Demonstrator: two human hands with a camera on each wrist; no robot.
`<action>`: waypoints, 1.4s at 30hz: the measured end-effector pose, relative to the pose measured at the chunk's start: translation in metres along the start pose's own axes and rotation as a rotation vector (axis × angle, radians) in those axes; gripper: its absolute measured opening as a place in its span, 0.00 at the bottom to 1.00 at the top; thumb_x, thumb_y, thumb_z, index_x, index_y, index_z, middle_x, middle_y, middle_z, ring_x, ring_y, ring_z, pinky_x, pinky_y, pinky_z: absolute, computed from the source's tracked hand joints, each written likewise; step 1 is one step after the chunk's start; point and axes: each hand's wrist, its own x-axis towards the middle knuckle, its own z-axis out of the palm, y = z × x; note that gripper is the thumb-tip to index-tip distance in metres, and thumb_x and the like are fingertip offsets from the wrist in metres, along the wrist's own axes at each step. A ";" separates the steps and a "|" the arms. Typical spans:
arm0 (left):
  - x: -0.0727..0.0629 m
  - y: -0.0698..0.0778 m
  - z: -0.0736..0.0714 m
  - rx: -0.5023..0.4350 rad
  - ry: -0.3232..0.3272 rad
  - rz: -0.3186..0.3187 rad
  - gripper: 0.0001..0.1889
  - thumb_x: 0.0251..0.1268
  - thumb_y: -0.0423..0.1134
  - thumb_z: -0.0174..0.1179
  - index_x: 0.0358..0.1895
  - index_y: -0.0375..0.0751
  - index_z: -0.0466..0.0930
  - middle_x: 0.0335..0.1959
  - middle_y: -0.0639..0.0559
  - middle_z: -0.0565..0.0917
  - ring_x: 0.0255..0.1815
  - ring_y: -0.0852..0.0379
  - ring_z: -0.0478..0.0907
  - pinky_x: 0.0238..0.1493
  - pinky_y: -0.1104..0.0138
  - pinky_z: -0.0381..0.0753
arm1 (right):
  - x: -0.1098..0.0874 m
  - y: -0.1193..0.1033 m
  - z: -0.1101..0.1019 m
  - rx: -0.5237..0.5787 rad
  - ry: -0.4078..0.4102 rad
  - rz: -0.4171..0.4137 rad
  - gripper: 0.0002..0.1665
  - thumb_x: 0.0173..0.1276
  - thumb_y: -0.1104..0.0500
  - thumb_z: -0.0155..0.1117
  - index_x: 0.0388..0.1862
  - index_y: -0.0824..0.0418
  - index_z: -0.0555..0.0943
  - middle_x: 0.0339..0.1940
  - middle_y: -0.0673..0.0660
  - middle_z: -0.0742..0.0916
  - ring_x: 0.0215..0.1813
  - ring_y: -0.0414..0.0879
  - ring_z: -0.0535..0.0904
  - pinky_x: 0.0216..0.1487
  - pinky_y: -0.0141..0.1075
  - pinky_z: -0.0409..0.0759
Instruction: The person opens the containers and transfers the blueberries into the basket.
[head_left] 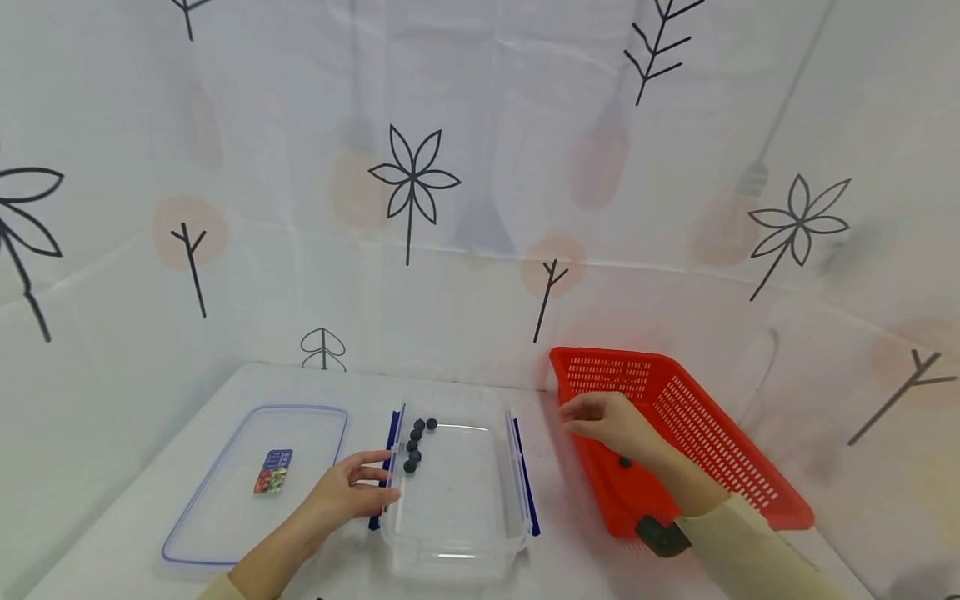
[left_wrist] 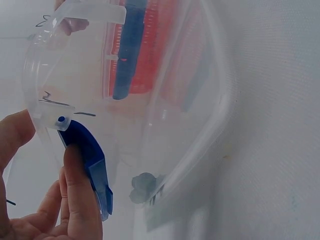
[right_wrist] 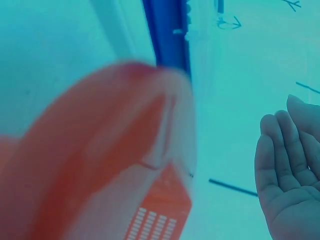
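A clear plastic box (head_left: 450, 521) with blue side latches stands in the middle of the table. Several small dark balls, blueberry-like, (head_left: 412, 446) lie in a line along its left inside. My left hand (head_left: 348, 493) holds the box's left side, thumb at the rim; in the left wrist view its fingers rest against the blue latch (left_wrist: 92, 155). Over the left edge of the red basket (head_left: 720, 433), my right hand (head_left: 611, 421) hovers with loosely bent fingers. Its palm (right_wrist: 292, 200) shows bare in the right wrist view. A small dark thing (head_left: 625, 461) lies in the basket.
A clear lid (head_left: 225, 529) with a blue-violet rim lies flat at the left, bearing a colourful label (head_left: 273, 472). Behind the table hangs a white patterned curtain (head_left: 465, 317). The basket's left wall rises a little to the right of the box.
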 end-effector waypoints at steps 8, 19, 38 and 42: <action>-0.002 0.001 0.000 0.004 0.000 -0.005 0.37 0.45 0.44 0.73 0.62 0.40 0.69 0.47 0.45 0.78 0.41 0.53 0.77 0.41 0.58 0.82 | 0.011 -0.005 0.013 0.116 -0.034 -0.055 0.13 0.62 0.61 0.66 0.45 0.63 0.83 0.41 0.58 0.85 0.42 0.49 0.81 0.44 0.38 0.81; -0.002 0.001 0.000 -0.018 0.003 0.007 0.36 0.46 0.39 0.73 0.62 0.38 0.68 0.47 0.43 0.77 0.41 0.52 0.77 0.40 0.58 0.82 | 0.021 -0.014 0.033 0.184 -0.075 -0.062 0.12 0.62 0.59 0.65 0.44 0.62 0.82 0.40 0.57 0.85 0.42 0.51 0.81 0.48 0.45 0.80; -0.002 0.001 0.000 -0.010 -0.005 0.008 0.37 0.46 0.40 0.73 0.62 0.38 0.68 0.48 0.43 0.77 0.42 0.52 0.77 0.40 0.57 0.82 | 0.036 -0.033 0.058 0.155 -0.112 -0.131 0.12 0.63 0.59 0.65 0.44 0.61 0.83 0.36 0.54 0.85 0.38 0.48 0.81 0.44 0.36 0.81; -0.001 0.000 0.000 -0.015 0.000 0.005 0.36 0.47 0.39 0.72 0.62 0.38 0.68 0.48 0.43 0.77 0.42 0.52 0.77 0.40 0.57 0.82 | 0.041 -0.035 0.063 0.143 -0.112 -0.128 0.11 0.63 0.59 0.65 0.43 0.60 0.83 0.35 0.53 0.85 0.38 0.46 0.80 0.44 0.36 0.81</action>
